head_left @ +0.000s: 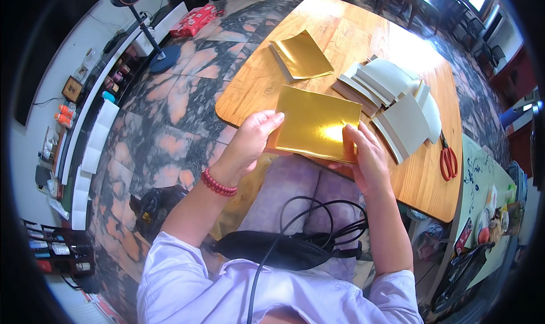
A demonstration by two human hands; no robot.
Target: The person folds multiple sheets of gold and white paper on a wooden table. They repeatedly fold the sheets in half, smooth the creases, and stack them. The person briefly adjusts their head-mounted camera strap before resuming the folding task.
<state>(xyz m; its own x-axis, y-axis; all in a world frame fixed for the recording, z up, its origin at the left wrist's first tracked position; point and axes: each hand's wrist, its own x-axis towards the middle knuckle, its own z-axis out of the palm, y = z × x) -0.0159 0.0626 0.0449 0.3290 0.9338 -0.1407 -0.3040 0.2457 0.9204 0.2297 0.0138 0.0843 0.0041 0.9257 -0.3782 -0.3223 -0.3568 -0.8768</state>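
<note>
Holding gold foil paper (315, 120) pinched between left hand (254, 135) at nine o'clock and right hand (369, 155) at four, by wooden table's (244, 91) near edge, lengthwise roughly nine to three. Facing second gold-foil stack (305, 53) toward twelve, closer to left hand.

One paper stack (318, 120) is between the left hand (250, 137) and the right hand (368, 156), another stack (306, 54) is behind it on the table (363, 34), with a card pile (404, 120) and then scissors (448, 164) to its right, and a fan (166, 59) on the floor (193, 97) to the left.
</note>
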